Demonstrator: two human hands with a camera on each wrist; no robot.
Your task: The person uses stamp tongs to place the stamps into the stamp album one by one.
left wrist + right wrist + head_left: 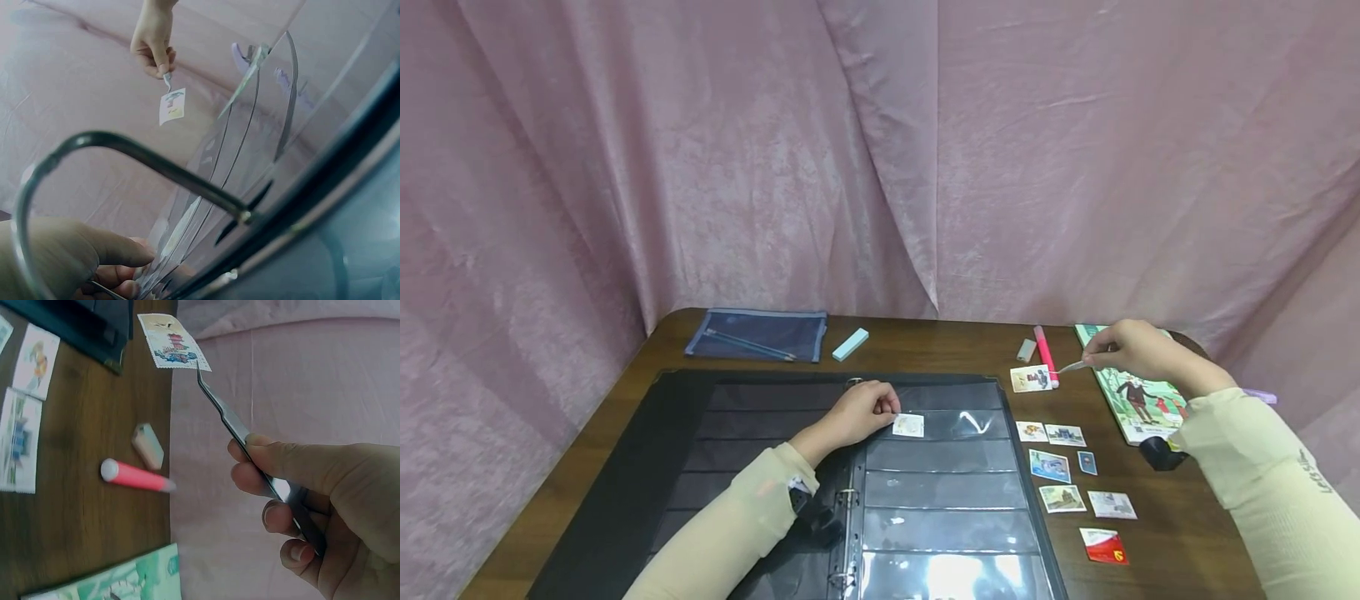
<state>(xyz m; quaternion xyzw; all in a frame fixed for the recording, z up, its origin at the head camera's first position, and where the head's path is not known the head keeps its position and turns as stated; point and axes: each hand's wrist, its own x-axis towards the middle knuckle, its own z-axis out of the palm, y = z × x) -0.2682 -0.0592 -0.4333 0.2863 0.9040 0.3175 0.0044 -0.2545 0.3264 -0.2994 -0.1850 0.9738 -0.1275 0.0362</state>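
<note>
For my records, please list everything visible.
Backdrop: 1, pink, background
Table: 1, brown, foreground
Album: 1, black, tabletop
Stamps: 9, mixed, 7 beside album, 1 at page, 1 in tweezers
Tweezers: 1, silver, held
Marker: 1, pink, behind stamps
Eraser: 1, pale, alongside
Block: 1, bluish, rear
Pouch: 1, blue, pencil inside, behind album
Book: 1, green, right
Item: 1, purple, right
Cameras: 2, black, wrists
Sleeves: 2, cream, arms
Left hand: 1, at page
Right hand: 1, on tweezers
</note>
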